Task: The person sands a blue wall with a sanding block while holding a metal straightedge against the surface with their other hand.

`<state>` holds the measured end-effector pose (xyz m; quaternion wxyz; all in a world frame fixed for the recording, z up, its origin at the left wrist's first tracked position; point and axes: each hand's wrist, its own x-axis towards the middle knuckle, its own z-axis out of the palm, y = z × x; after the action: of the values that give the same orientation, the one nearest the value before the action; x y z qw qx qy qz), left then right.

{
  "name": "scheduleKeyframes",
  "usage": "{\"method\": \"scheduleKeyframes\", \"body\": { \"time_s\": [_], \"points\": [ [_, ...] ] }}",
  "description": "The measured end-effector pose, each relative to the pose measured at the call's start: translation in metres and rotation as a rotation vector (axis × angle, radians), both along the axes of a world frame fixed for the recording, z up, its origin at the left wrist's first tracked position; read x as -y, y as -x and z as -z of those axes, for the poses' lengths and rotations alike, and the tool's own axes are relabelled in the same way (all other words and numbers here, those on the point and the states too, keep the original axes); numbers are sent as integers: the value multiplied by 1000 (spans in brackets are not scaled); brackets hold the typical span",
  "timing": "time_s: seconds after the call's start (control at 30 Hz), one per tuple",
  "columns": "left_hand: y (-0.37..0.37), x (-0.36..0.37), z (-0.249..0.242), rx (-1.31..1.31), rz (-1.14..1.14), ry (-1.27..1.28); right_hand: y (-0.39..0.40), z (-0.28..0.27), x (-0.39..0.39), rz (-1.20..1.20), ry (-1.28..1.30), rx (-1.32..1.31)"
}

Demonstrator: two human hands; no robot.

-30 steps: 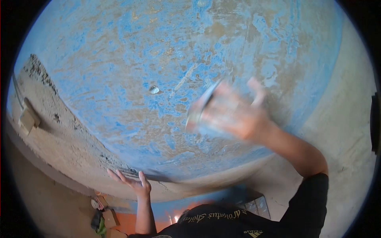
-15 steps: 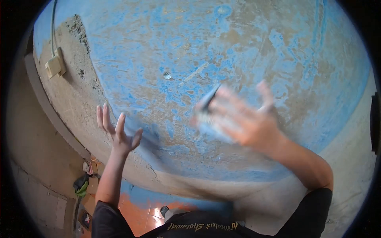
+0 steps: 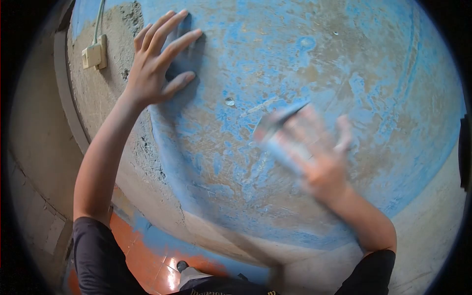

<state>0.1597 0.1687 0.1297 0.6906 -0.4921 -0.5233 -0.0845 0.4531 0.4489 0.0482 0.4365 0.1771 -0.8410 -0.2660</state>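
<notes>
A wall [image 3: 236,157] with patchy, worn blue paint over grey-brown plaster fills the view before me. My right hand [image 3: 319,157], smeared by motion, lies flat over a sheet of sandpaper [image 3: 268,125] at the middle of the wall. The sheet's dark edge shows past the fingertips, and pale dust coats the fingers. At upper left, my left hand [image 3: 157,61] has its fingers spread at the wall and holds nothing. Its shadow falls just right of it.
A cream socket [image 3: 93,56] with a cable is fixed to bare plaster at upper left. Between my hands is a small shiny round spot [image 3: 229,102] in the wall. Below, the orange tiled floor [image 3: 135,246] is dusted blue.
My left hand has risen from the lower left to the upper wall. My right hand has shifted slightly right with the sandpaper. The view has tilted, and the wall sits further right.
</notes>
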Motion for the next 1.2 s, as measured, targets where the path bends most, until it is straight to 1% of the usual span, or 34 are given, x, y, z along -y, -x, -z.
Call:
{"method": "scheduleKeyframes", "body": {
  "time_s": [0.07, 0.13, 0.17, 0.2, 0.27, 0.33, 0.37, 0.4, 0.43, 0.47, 0.53, 0.57, 0.6, 0.63, 0.73, 0.8, 0.83, 0.93, 0.97, 1.03, 1.07, 1.13, 1.17, 1.2],
  "points": [
    [-3, 1, -9, -27, -4, 35, 3, 35, 1, -54, -89, 212],
    [0, 1, -18, -59, -19, 59, 4, 46, 10, -79, -163, 448],
    [-1, 1, -19, -63, -12, 70, 7, 39, 5, -68, -136, 325],
    [-3, -1, -21, -64, -1, 81, 10, 11, 7, -52, -108, 205],
    [-3, -1, -21, -69, 13, 109, 11, -21, 10, -27, 6, 2],
    [1, 1, -22, -84, 10, 126, 6, -38, 14, -19, 159, -175],
    [2, 4, -20, -60, -20, 132, 7, -24, 13, -55, -4, -45],
    [1, 6, -19, -42, -49, 141, 12, 5, 6, -88, -165, 82],
    [2, 8, -19, -27, -78, 149, 16, 23, 3, -119, -323, 209],
    [1, 8, -18, 23, -25, 144, 18, 24, 5, -104, -338, 229],
    [-2, 9, -18, 33, -48, 140, 18, 12, 17, -74, -372, 283],
    [-3, 9, -16, 49, -56, 144, 14, -4, 19, -6, -250, 176],
    [-4, 9, -15, 65, -31, 142, 11, -38, 31, 63, -128, 74],
    [-4, 8, -14, 72, -14, 139, 9, -57, 39, 130, -8, -30],
    [-1, 9, -11, 80, 32, 133, 19, -49, 39, 111, 10, -62],
    [3, 9, -8, 70, 38, 130, 25, -3, 33, 67, -290, 271],
    [4, 9, -7, 65, 48, 124, 24, 7, 38, 53, -441, 442],
    [5, 8, -5, 87, 62, 100, 29, -14, 48, 188, -390, 228],
    [5, 7, -4, 101, 66, 101, 31, -23, 52, 210, -247, 80],
    [2, 15, -12, 127, 45, 187, 34, -32, 61, 243, 53, -219],
    [1, 18, -15, 132, 29, 236, 31, -25, 65, 256, -51, -82],
    [2, 18, -14, 129, 42, 243, 25, -8, 66, 273, -252, 181],
    [2, 18, -15, 126, 45, 241, 23, 0, 63, 248, -249, 238],
    [2, 15, -12, 106, 67, 181, 26, 3, 65, 219, -250, 295]
  ]
}}
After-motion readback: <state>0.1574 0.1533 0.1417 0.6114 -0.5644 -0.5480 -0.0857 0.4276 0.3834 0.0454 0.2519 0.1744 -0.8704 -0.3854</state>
